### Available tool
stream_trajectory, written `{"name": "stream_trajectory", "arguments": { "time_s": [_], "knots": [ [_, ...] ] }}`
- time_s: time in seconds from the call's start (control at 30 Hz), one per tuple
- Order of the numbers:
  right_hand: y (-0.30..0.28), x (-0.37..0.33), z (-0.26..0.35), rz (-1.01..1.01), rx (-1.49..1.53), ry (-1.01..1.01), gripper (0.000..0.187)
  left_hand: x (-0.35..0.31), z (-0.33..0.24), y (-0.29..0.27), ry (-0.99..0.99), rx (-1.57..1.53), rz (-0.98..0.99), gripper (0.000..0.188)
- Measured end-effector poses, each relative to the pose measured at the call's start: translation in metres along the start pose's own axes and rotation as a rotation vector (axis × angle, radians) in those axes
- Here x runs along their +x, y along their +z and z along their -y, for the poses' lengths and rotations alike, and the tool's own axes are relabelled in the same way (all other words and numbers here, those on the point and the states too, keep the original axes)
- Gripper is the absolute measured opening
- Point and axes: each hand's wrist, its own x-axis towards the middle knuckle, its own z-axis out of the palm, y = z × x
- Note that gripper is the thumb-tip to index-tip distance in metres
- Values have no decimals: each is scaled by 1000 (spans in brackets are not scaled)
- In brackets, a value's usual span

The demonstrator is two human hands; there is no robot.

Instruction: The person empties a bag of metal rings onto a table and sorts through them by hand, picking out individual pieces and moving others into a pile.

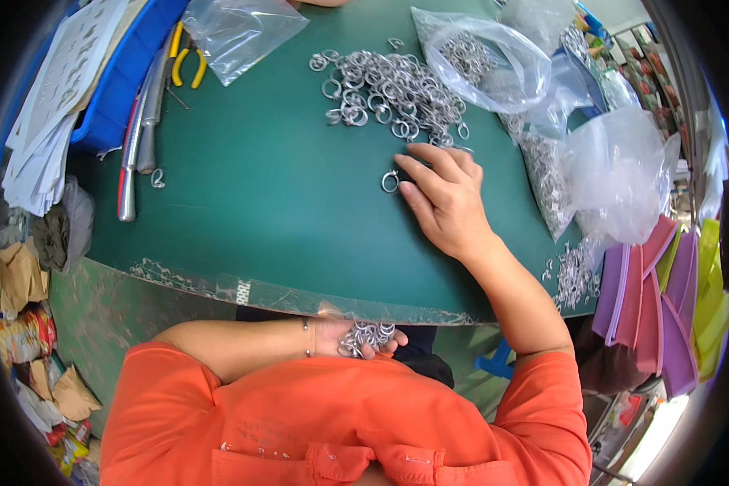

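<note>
My left hand (pixel 330 335) is palm up at the near table edge, cupped around several silver rings (pixel 366 337). My right hand (pixel 449 194) is over the table with its thumb and fingers apart. Just off its thumb and index fingertips is a single silver ring (pixel 390 181); whether the fingers touch it I cannot tell. Beyond that hand a large loose pile of silver rings (pixel 397 89) is spread on the green tabletop (pixel 251 178).
Bags of small metal parts (pixel 547 174) line the right side, with loose bits (pixel 575 275) near the corner. At the left lie a ring mandrel (pixel 130 182), yellow-handled pliers (pixel 188 65) and a blue bin (pixel 130 73). An empty clear bag (pixel 243 32) lies at the back, near part of another person's arm (pixel 326 2).
</note>
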Motion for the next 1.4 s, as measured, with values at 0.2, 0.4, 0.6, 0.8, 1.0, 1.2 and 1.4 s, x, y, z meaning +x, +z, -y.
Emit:
{"name": "stream_trajectory", "arguments": {
  "time_s": [0.2,0.4,0.6,0.8,1.0,1.2,1.4],
  "knots": [
    [-28,-62,10,18,71,179,33,-3,1,3,192,100,-162,36],
    [-53,-104,8,-38,362,341,32,-1,11,20,221,167,-256,30],
    [-54,-138,-42,-347,494,791,28,7,22,37,199,354,-304,23],
    [-53,-105,-48,-99,254,320,39,13,42,75,190,536,-188,25],
    [-57,-105,-62,56,295,403,38,14,46,117,392,455,-46,29],
    [-53,-115,-55,-5,343,278,37,24,49,124,448,240,-32,24],
    [-58,-128,-43,7,393,284,38,27,21,181,672,206,117,20]
  ]
}}
